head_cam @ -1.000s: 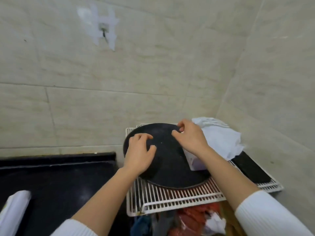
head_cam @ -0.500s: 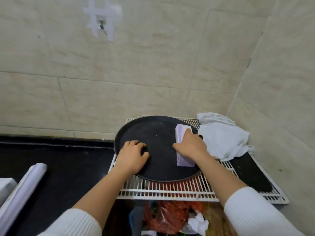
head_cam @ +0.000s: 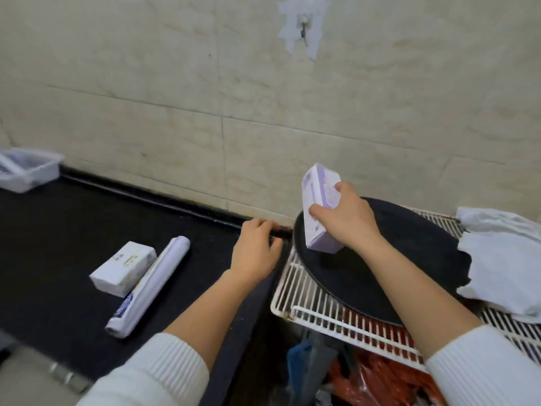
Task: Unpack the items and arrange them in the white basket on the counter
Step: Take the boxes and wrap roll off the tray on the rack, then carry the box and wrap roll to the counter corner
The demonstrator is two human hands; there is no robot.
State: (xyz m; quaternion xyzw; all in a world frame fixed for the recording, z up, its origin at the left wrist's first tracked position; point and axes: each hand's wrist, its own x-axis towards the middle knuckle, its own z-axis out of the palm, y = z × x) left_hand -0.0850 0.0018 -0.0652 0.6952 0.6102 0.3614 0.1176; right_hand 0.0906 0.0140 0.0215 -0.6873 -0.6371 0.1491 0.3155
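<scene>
My right hand [head_cam: 347, 218] grips a pale purple box [head_cam: 319, 206] and holds it tilted just above the round black tray [head_cam: 380, 259]. My left hand [head_cam: 254, 250] hovers over the black counter's right end, beside the tray's rim, with fingers curled and nothing in it. On the black counter lie a white box [head_cam: 124, 268] and a white roll [head_cam: 152, 285], side by side. The white basket [head_cam: 29, 171] stands at the counter's far left, against the wall.
The tray rests on a white wire rack [head_cam: 310, 315]. A white cloth [head_cam: 503, 259] is heaped on the rack's right side. Under the rack sits a red bag [head_cam: 386, 379] with other clutter. A tiled wall with a hook [head_cam: 304, 24] rises behind.
My right hand has lifted the purple box off the tray. My left hand has left the tray and moved left to the counter's end. The view has swung left, showing the counter items and basket.
</scene>
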